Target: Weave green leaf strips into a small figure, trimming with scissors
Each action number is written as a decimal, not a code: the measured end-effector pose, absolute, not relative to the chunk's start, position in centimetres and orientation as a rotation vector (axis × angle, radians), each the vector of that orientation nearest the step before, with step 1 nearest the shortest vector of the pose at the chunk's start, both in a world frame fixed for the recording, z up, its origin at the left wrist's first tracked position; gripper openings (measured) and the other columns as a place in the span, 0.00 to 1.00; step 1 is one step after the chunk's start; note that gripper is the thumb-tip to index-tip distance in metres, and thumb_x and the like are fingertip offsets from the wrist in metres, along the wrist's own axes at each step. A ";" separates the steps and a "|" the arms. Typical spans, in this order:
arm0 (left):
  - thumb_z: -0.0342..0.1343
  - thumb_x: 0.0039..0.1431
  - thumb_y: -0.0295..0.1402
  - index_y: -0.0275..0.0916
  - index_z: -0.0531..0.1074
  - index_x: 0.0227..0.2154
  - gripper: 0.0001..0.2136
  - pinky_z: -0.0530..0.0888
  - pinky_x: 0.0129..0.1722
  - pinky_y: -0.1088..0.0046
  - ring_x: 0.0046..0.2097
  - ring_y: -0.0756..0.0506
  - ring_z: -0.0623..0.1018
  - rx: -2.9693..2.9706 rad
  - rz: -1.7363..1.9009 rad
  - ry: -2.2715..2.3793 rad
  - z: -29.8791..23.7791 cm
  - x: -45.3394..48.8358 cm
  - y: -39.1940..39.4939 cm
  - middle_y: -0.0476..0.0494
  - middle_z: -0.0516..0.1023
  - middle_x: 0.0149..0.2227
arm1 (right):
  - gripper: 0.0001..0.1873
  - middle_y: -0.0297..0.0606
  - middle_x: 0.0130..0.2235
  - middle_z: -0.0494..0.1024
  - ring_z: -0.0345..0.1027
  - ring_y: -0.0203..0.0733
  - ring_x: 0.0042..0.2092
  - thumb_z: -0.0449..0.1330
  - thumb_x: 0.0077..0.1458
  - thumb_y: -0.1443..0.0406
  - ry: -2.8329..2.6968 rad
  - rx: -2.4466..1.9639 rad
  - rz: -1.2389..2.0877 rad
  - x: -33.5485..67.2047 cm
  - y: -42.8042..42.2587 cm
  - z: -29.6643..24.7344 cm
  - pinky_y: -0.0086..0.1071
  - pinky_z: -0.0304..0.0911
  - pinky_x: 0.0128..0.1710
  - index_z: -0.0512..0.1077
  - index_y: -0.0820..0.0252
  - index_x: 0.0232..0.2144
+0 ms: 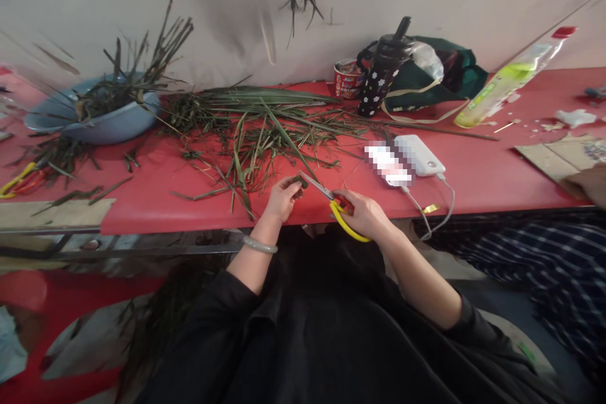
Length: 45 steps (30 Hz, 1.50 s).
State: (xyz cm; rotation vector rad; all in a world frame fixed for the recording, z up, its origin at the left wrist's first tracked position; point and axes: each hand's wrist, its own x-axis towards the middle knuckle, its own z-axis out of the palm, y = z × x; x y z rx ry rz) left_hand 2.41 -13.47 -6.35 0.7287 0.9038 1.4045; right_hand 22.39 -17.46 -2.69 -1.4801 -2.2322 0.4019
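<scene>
My left hand (284, 197) pinches a small dark green piece, which looks like folded leaf (300, 182), above the front edge of the red table. In my right hand (363, 211) is a pair of scissors (349, 222) with yellow handles. Their blades point up and left, and the tips are close beside the green piece; whether they touch it I cannot tell. Long green leaf strips (269, 139) lie in a loose heap just beyond both hands. One long strip slants down toward the blades.
A blue basin (113, 125) of stalks stands at left, near another pair of scissors (21, 182). To the right are a phone (388, 164), a cabled white power bank (419, 156), a black tumbler (379, 79) and a bottle (511, 82). Another person's hand (591, 184) rests beside cardboard (553, 161).
</scene>
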 end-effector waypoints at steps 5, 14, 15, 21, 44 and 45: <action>0.60 0.37 0.30 0.36 0.71 0.24 0.08 0.64 0.23 0.78 0.21 0.55 0.69 0.706 1.402 0.873 -6.4 2.3 -13.4 0.50 0.73 0.21 | 0.21 0.35 0.42 0.74 0.69 0.40 0.39 0.56 0.46 0.57 -2.279 -1.452 0.406 22.8 -17.6 -2.7 0.29 0.63 0.35 0.64 0.53 0.45; 0.60 0.36 0.30 0.35 0.71 0.23 0.07 0.64 0.23 0.78 0.21 0.55 0.70 0.801 1.347 0.919 -6.3 2.6 -13.5 0.51 0.73 0.21 | 0.21 0.35 0.37 0.74 0.69 0.38 0.34 0.57 0.46 0.59 -2.315 -1.483 0.320 22.2 -17.1 -2.3 0.27 0.60 0.31 0.65 0.52 0.45; 0.60 0.36 0.30 0.35 0.71 0.23 0.08 0.64 0.23 0.78 0.21 0.55 0.70 0.792 1.351 0.922 -6.2 2.6 -13.5 0.51 0.72 0.21 | 0.21 0.35 0.37 0.75 0.69 0.38 0.33 0.56 0.46 0.59 -2.316 -1.485 0.328 22.2 -17.1 -2.4 0.27 0.60 0.30 0.66 0.52 0.45; 0.61 0.35 0.31 0.36 0.70 0.25 0.10 0.65 0.24 0.78 0.21 0.54 0.71 0.748 1.336 0.929 -6.0 2.5 -13.6 0.52 0.72 0.21 | 0.22 0.35 0.37 0.75 0.69 0.42 0.36 0.54 0.48 0.57 -2.136 -1.718 0.342 22.1 -14.2 -2.7 0.30 0.60 0.32 0.63 0.51 0.47; 0.61 0.36 0.31 0.36 0.69 0.25 0.11 0.66 0.28 0.76 0.24 0.55 0.71 0.755 1.429 0.924 -6.4 2.8 -13.2 0.52 0.72 0.22 | 0.15 0.37 0.38 0.73 0.67 0.38 0.37 0.50 0.53 0.58 -2.128 -1.380 0.464 16.8 -11.2 -2.8 0.31 0.62 0.38 0.70 0.56 0.40; 0.61 0.36 0.31 0.35 0.69 0.26 0.11 0.67 0.28 0.76 0.24 0.55 0.71 0.763 1.439 0.926 -6.5 2.9 -13.2 0.52 0.72 0.23 | 0.15 0.37 0.38 0.74 0.67 0.37 0.36 0.52 0.52 0.59 -2.116 -1.314 0.517 16.5 -11.8 -3.1 0.30 0.62 0.38 0.69 0.57 0.41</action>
